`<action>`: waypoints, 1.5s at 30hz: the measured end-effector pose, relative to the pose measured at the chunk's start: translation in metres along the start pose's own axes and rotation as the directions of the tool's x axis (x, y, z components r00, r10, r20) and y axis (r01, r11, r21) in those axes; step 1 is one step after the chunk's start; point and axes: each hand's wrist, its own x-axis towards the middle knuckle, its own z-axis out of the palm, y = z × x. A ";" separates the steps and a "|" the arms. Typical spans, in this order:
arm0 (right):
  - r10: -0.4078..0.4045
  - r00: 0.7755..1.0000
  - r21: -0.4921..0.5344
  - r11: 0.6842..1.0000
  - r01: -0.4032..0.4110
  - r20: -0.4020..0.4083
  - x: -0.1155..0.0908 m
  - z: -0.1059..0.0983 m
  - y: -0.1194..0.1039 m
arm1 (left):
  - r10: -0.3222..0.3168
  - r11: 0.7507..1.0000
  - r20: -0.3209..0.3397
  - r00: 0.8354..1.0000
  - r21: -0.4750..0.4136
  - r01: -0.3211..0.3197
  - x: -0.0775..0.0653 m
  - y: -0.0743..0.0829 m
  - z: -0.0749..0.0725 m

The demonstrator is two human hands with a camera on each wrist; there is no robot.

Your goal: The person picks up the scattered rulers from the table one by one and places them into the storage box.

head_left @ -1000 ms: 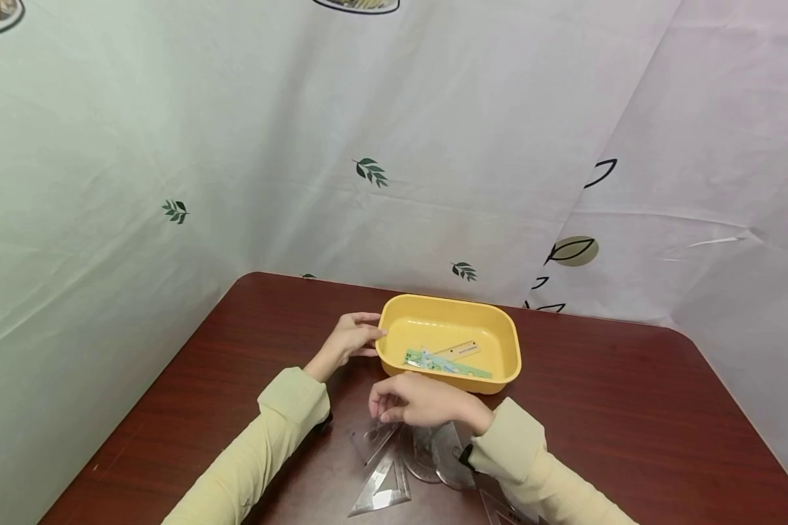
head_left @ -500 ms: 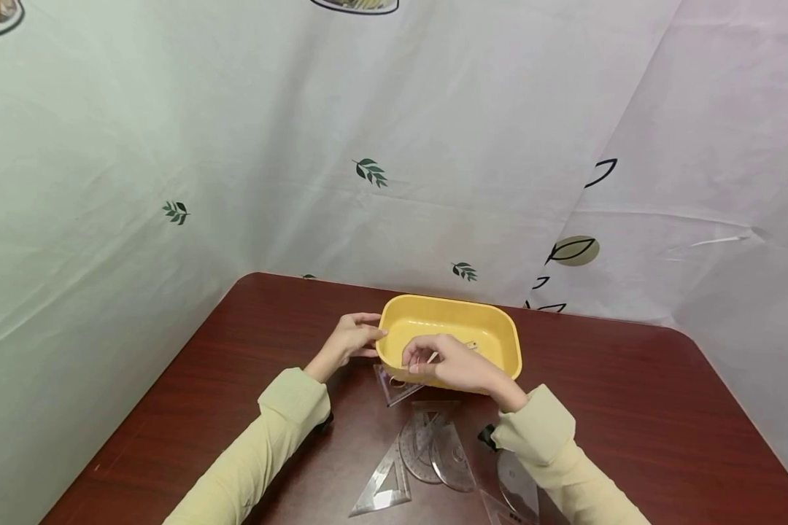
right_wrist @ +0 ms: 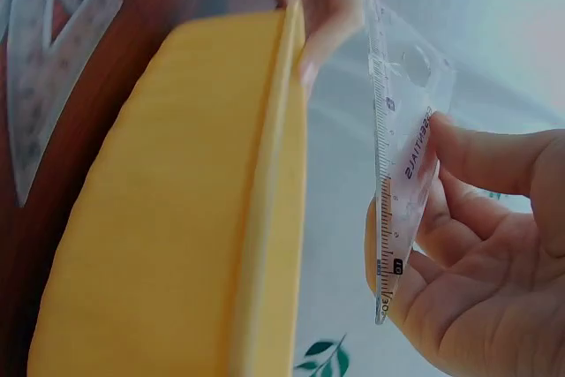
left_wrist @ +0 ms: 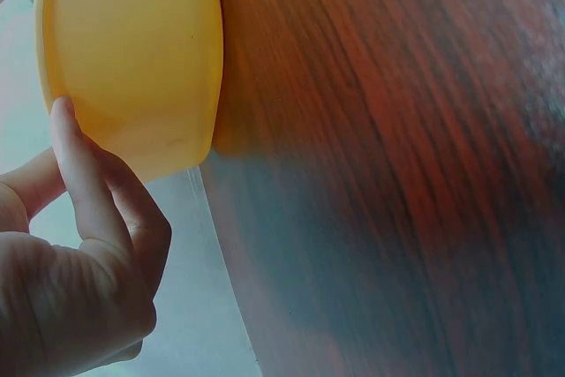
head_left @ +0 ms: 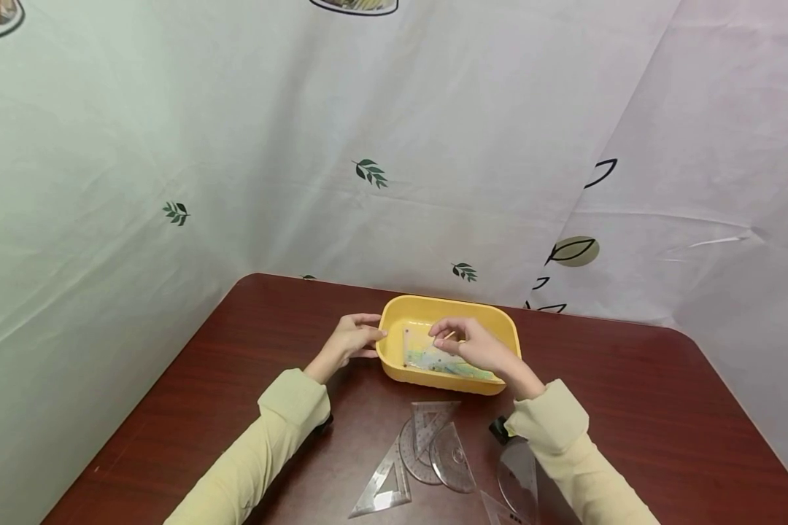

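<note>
My right hand (head_left: 476, 346) is over the yellow plastic basin (head_left: 433, 380), pinching a clear set square (right_wrist: 402, 156) between thumb and fingers. In the right wrist view, the set square's scale and printed lettering show beside the basin's rim. At the basin's left end, my left hand (head_left: 348, 340) holds the rim, with one fingertip over the edge and other fingers along the outside wall. A green ruler (head_left: 469, 369) lies inside the basin, seen partly through the clear plastic.
On the table (head_left: 630, 408) in front of the basin lie a clear set square (head_left: 368, 503), a smaller set square (head_left: 424, 430) overlapping a protractor (head_left: 415, 467), and another protractor (head_left: 456, 467). More clear pieces lie partly under the right sleeve (head_left: 554, 426). A white patterned cloth (head_left: 394, 233) hangs behind.
My right hand has carried the set square from in front of the basin up over its near rim and farther right above the inside. My left hand has stayed at the rim.
</note>
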 end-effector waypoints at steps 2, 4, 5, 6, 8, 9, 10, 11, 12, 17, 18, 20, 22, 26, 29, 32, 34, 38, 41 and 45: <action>0.014 1.000 0.014 1.000 -0.014 -0.007 0.001 -0.004 0.006 | -0.004 1.000 -0.002 1.000 -0.003 0.004 0.000 0.000 0.000; 0.039 0.999 0.023 0.999 -0.038 -0.020 0.002 -0.007 0.011 | 0.000 1.000 -0.002 1.000 -0.004 0.000 0.000 0.000 0.000; 0.054 0.998 0.025 0.998 -0.054 -0.029 0.002 -0.008 0.013 | -0.004 1.000 -0.003 1.000 -0.006 0.004 0.000 0.001 0.000; 0.070 0.997 0.025 0.997 -0.069 -0.036 0.003 -0.009 0.016 | -0.003 1.000 -0.003 1.000 -0.006 0.003 0.000 0.001 0.000; 0.107 0.993 0.027 0.994 -0.106 -0.051 0.004 -0.011 0.020 | -0.004 1.000 -0.002 1.000 -0.008 0.004 0.001 0.001 0.000; 0.128 0.990 0.027 0.992 -0.126 -0.058 0.004 -0.012 0.022 | -0.007 1.000 -0.002 1.000 -0.009 0.007 0.001 0.001 0.000; 0.141 0.988 0.026 0.990 -0.139 -0.062 0.004 -0.013 0.024 | -0.011 1.000 -0.002 1.000 -0.011 0.011 0.001 0.001 0.000; 0.152 0.986 0.025 0.988 -0.150 -0.067 0.004 -0.013 0.026 | -0.012 1.000 -0.003 1.000 -0.012 0.012 0.001 0.001 0.000; 0.158 0.985 0.021 0.987 -0.157 -0.066 0.004 -0.014 0.028 | -0.014 1.000 -0.004 1.000 -0.013 0.014 0.001 0.001 0.000; 0.200 0.977 0.000 0.980 -0.201 -0.071 0.005 -0.013 0.038 | -0.018 1.000 -0.011 1.000 -0.015 0.018 0.000 0.001 0.001; 0.213 0.975 -0.004 0.977 -0.214 -0.066 0.004 -0.012 0.040 | -0.024 1.000 -0.012 1.000 -0.016 0.024 -0.001 0.000 0.001; 0.240 0.969 -0.001 0.971 -0.241 -0.060 0.004 -0.010 0.045 | -0.032 0.999 -0.014 0.999 -0.018 0.032 -0.002 0.000 0.001; 0.259 0.965 0.001 0.966 -0.259 -0.048 0.003 -0.008 0.049 | -0.037 0.999 -0.011 0.999 -0.019 0.037 -0.003 -0.001 0.002; 0.278 0.960 0.001 0.961 -0.278 -0.043 0.003 -0.005 0.054 | -0.029 0.999 -0.005 1.000 -0.020 0.029 -0.003 -0.001 0.002; 0.274 0.961 -0.027 0.961 -0.275 -0.031 0.004 -0.003 0.054 | -0.024 1.000 -0.006 1.000 -0.021 0.024 -0.003 0.000 0.002; 0.280 0.960 -0.065 0.958 -0.280 -0.016 0.005 -0.002 0.055 | -0.026 0.999 -0.008 1.000 -0.022 0.026 -0.003 0.000 0.002; 0.278 0.961 -0.089 0.957 -0.277 -0.002 0.005 -0.001 0.056 | -0.028 0.999 -0.008 1.000 -0.021 0.027 -0.003 0.000 0.002; 0.287 0.958 -0.094 0.954 -0.285 0.003 0.005 0.000 0.057 | -0.027 0.999 -0.008 1.000 -0.021 0.026 -0.003 0.000 0.002; 0.285 0.958 -0.093 0.954 -0.284 0.007 0.004 0.000 0.057 | -0.026 0.999 -0.009 1.000 -0.027 0.025 -0.003 0.001 0.002; 0.268 0.963 -0.103 0.958 -0.266 0.011 0.004 0.001 0.057 | -0.022 0.999 -0.011 1.000 -0.034 0.021 -0.004 0.002 0.002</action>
